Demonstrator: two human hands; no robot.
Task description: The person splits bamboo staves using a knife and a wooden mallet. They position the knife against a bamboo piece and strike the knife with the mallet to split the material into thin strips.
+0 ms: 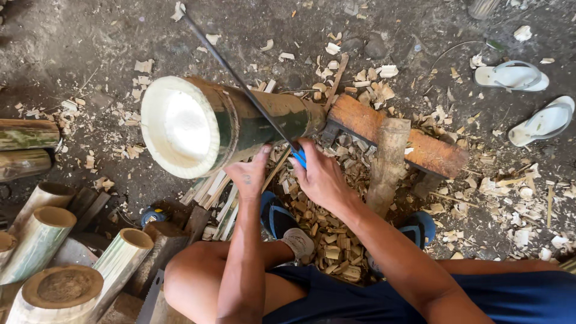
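Observation:
A thick green bamboo section (240,123) lies tilted, its pale cut end (180,126) facing me and its far end resting against a wooden block (396,135). My left hand (251,171) presses against the bamboo's lower side, fingers spread. My right hand (321,174) grips the blue handle (299,157) of a long thin dark saw blade (234,75) that runs diagonally up to the left across the bamboo. My knees and blue shorts show at the bottom.
Cut bamboo pieces (48,240) stand at lower left, with more stems (24,144) at the left edge. A round wooden post (387,162) leans beside the block. Wood chips (327,234) cover the dirt. Two white sandals (528,96) lie at upper right. My feet wear blue sandals (276,216).

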